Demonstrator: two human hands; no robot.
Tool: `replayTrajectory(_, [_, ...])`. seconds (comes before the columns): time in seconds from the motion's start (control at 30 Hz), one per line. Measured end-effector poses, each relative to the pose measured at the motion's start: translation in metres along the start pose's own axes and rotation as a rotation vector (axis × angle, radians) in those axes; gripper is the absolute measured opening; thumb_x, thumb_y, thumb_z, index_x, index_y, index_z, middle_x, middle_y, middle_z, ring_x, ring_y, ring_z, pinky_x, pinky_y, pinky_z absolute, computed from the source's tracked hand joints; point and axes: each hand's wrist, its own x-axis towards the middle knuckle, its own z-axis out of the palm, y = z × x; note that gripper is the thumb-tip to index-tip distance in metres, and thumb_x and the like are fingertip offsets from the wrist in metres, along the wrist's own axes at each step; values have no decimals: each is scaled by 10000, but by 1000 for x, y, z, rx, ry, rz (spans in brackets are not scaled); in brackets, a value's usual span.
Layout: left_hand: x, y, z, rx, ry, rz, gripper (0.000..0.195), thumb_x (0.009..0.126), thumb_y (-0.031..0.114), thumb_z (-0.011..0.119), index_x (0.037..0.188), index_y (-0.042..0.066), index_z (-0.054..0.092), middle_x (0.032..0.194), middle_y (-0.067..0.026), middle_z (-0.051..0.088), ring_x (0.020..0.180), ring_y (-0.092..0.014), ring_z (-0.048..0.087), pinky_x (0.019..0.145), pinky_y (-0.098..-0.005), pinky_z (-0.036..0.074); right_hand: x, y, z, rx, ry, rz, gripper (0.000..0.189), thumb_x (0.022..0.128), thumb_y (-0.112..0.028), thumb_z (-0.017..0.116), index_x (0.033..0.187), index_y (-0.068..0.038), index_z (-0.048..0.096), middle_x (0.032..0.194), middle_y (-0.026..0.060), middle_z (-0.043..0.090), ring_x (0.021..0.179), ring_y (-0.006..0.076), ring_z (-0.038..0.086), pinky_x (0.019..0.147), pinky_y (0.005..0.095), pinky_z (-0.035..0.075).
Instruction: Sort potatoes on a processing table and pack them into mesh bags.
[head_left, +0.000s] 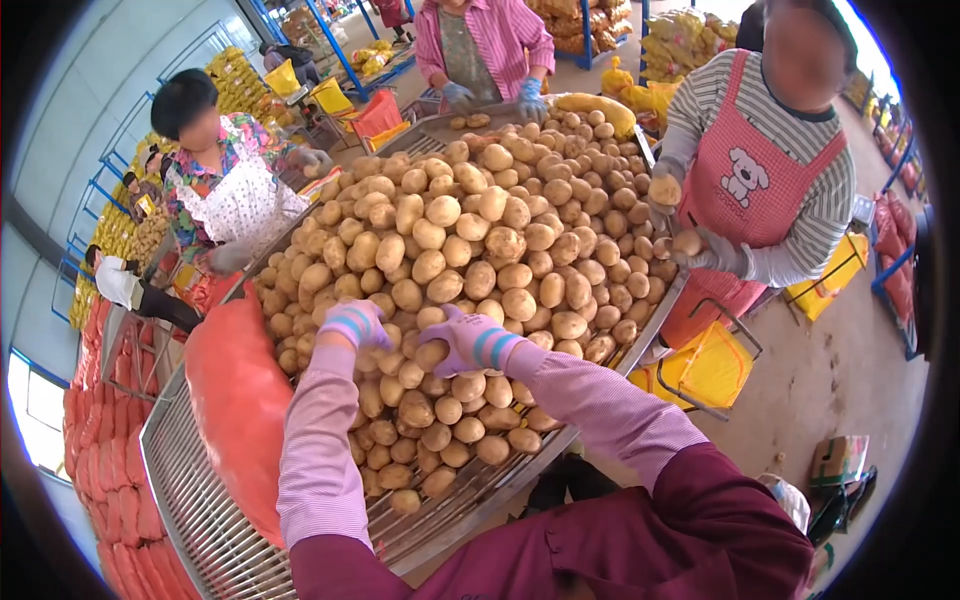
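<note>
A large heap of potatoes (442, 214) lies on a slatted metal sorting table (217, 517) in front of me. My right hand (476, 339), in a purple glove with blue bands, curls around a potato (431, 355) at the near side of the heap. To its left, my left hand (354, 324) wears the same kind of glove and reaches over the potatoes. Its fingers point down and are slightly blurred, so whether they grip one is unclear. A filled red sack (236, 409) lies on the table left of my left forearm.
A co-worker in a pink apron (750, 165) holds potatoes at the right edge. Other people stand at the left (240, 180) and far side (480, 52). A yellow bag on a metal frame (701, 364) stands at the right. Red sacks (116, 450) are stacked at left.
</note>
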Motion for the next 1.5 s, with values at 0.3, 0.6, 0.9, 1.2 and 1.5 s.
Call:
replayTrajectory(0.3, [-50,0,83,-158,456,57,626,725,348,775,1311,240,583,1149,-103,702,1088,-281,664,914,-403,526,-23,7,13,446,199,-63,640,728,-389,803,1326,-260,612,1275,166,588,1155,306,613,988,395,498])
replayTrajectory(0.6, [-71,34,154,-1956,329,683,464,885,5,652,1328,64,526,1149,-116,628,844,-218,646,663,-328,569,-175,72,85,2091,107,39,629,933,-502,621,1379,-74,508,1125,170,683,957,290,698,796,419,600])
replayTrajectory(0.9, [-85,313,162,-2197,-862,880,445,884,180,709,1268,43,530,1077,-111,639,860,-230,668,677,-364,594,-354,147,114,2433,702,-44,827,861,-727,554,1417,-122,461,1163,253,659,922,341,709,648,483,602])
replayTrajectory(1.2, [-90,529,128,-1819,-806,533,605,937,336,675,1432,88,430,1307,-85,569,1077,-255,645,860,-402,570,-458,340,124,2145,1019,595,738,875,-585,658,1436,-153,449,1385,126,547,1185,346,586,955,526,517])
replayTrajectory(1.5, [-93,342,141,-1056,690,709,250,941,180,654,1171,84,676,1183,-70,654,1064,-175,651,841,-308,564,-438,318,100,1567,1030,827,550,982,-345,600,1455,-120,434,1400,101,525,1219,262,567,937,467,520])
